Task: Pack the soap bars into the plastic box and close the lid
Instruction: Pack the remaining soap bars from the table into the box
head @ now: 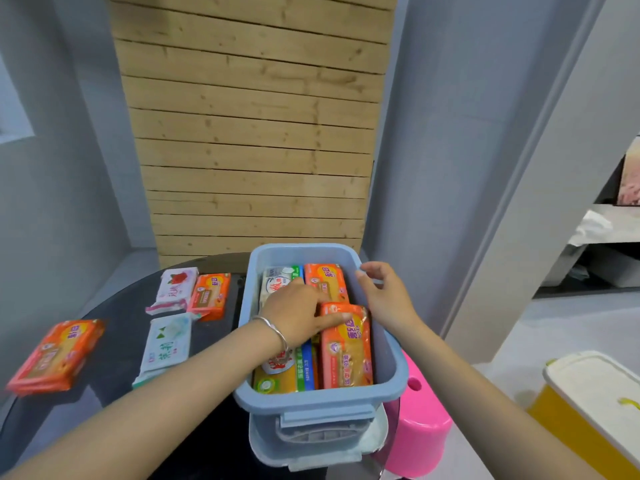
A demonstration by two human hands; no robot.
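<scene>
The blue plastic box stands open on the dark round table, with several wrapped soap bars inside. My left hand reaches into it, fingers resting on the top edge of an orange soap bar at the box's right side. My right hand holds the box's right rim, fingers curled over the edge. Under the box lies its lid. Left of the box on the table lie a pink-white soap bar, an orange soap pack, a white-green soap bar and, at the far left, another orange soap bar.
The dark table ends close behind the box against a wooden slat panel. A pink stool stands right of the table. A yellow bin with a white lid sits at the lower right.
</scene>
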